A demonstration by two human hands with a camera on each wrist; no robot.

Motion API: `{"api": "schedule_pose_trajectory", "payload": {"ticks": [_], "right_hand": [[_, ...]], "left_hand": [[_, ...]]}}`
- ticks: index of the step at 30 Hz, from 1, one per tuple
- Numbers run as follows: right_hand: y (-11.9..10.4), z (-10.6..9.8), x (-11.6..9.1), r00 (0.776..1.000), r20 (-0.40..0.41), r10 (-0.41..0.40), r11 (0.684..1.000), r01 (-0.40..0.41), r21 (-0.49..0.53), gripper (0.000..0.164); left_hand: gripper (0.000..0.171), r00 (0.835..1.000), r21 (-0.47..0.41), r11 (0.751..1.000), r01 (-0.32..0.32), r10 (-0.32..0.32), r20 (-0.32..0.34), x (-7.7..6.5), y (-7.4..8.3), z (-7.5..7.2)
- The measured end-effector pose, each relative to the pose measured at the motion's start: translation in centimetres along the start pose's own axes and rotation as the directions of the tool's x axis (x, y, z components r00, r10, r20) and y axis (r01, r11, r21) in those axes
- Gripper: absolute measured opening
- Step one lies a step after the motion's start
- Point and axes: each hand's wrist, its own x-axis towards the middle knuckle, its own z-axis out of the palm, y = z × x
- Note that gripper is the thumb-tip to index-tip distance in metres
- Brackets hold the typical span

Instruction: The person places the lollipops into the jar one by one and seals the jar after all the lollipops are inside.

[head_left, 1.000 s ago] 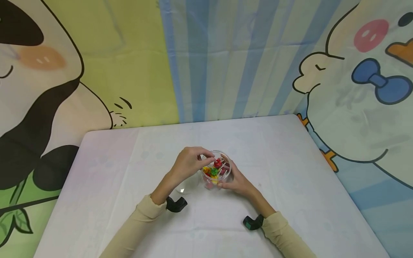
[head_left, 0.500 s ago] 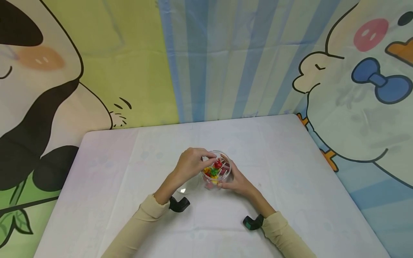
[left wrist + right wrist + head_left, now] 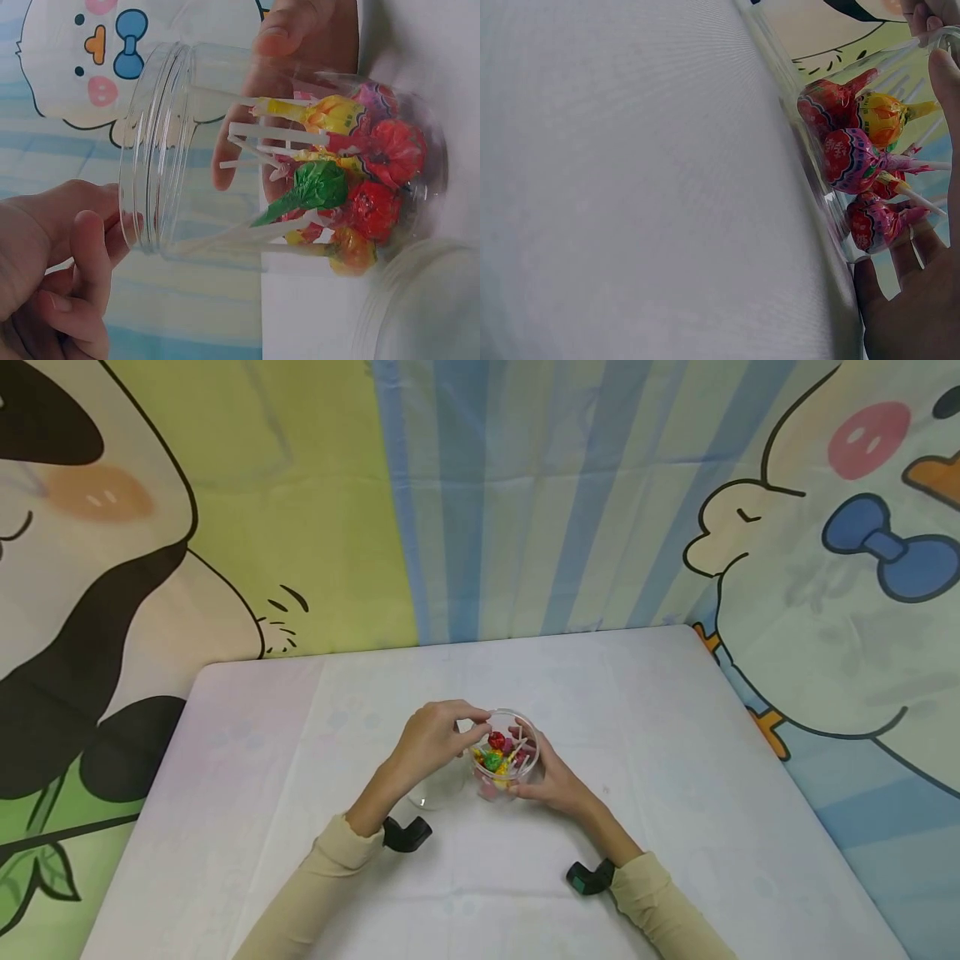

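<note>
A clear plastic jar point(image 3: 217, 71) stands on the white table with several wrapped lollipops inside, among them a green lollipop point(image 3: 321, 184) and red and yellow ones, their white sticks mostly pointing toward the open mouth. My right hand point(image 3: 553, 781) grips the jar's right side, fingers behind it and thumb in front. My left hand point(image 3: 435, 735) is at the left of the jar's mouth, thumb and index finger bent close together right at the rim. A red lollipop point(image 3: 497, 740) lies just under those fingertips. I cannot tell whether the left fingers pinch anything.
A clear round lid point(image 3: 437, 789) lies on the table point(image 3: 660, 735) left of the jar, partly under my left wrist. Black camera mounts point(image 3: 407, 835) stick out from both wrists. A cartoon-printed curtain point(image 3: 525, 502) hangs behind the table.
My left hand shifts slightly right, then back left along the jar's mouth. The red and green lollipops have moved a little left inside the jar. The right hand keeps its grip, nearly still.
</note>
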Motion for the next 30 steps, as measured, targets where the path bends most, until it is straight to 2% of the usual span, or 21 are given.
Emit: {"api": "schedule_pose_trajectory", "payload": {"ticks": [3,9,13,16,18,21,23,25,27,30], "right_hand": [[-0.8,0.0,-0.1,1.000,0.003,0.011,1.000,-0.011,0.009,0.103],[-3.6,-0.2,-0.4,1.000,0.020,0.022,1.000,-0.022,0.019,0.101],[-3.5,-0.1,-0.5,1.000,0.011,0.020,1.000,-0.020,0.007,0.102],[-3.5,-0.1,-0.5,0.999,0.007,0.038,0.999,-0.038,0.018,0.102],[-3.1,0.0,-0.4,0.999,0.005,0.045,0.999,-0.045,0.025,0.102],[-2.3,0.0,-0.3,0.998,0.002,0.066,0.998,-0.066,0.025,0.103],[-1.2,0.0,-0.2,0.997,-0.004,0.071,0.997,-0.071,0.009,0.103],[-0.6,0.0,-0.1,0.997,-0.008,0.076,0.997,-0.077,-0.006,0.104],[-0.3,0.0,-0.1,0.997,-0.009,0.076,0.997,-0.076,-0.010,0.103],[-0.2,0.0,-0.1,0.998,-0.006,0.061,0.998,-0.061,-0.003,0.104]], "left_hand": [[0.020,1.000,-0.023,1.000,0.018,-0.018,-0.016,-0.3,-0.4,-0.1],[0.018,0.995,-0.073,0.997,0.026,-0.032,-0.090,-1.2,-1.4,-0.9],[0.018,0.988,-0.075,0.995,0.061,-0.071,-0.141,-2.1,-2.7,-2.3],[0.019,0.983,-0.049,0.995,0.091,-0.098,-0.157,-3.0,-4.4,-3.4],[0.028,0.990,-0.036,0.995,0.091,-0.095,-0.109,-3.7,-5.7,-3.8],[0.058,0.995,-0.018,0.996,0.089,-0.088,0.051,-5.2,-7.9,-3.7],[0.084,0.982,-0.022,0.996,0.083,-0.078,0.173,-6.3,-9.2,-3.2],[0.102,0.964,-0.007,0.997,0.074,-0.070,0.255,-7.3,-10.1,-2.5],[0.111,0.957,0.017,0.998,0.054,-0.057,0.284,-8.2,-10.9,-1.9],[0.114,0.956,0.065,0.997,0.032,-0.050,0.288,-9.0,-11.7,-1.0]]}}
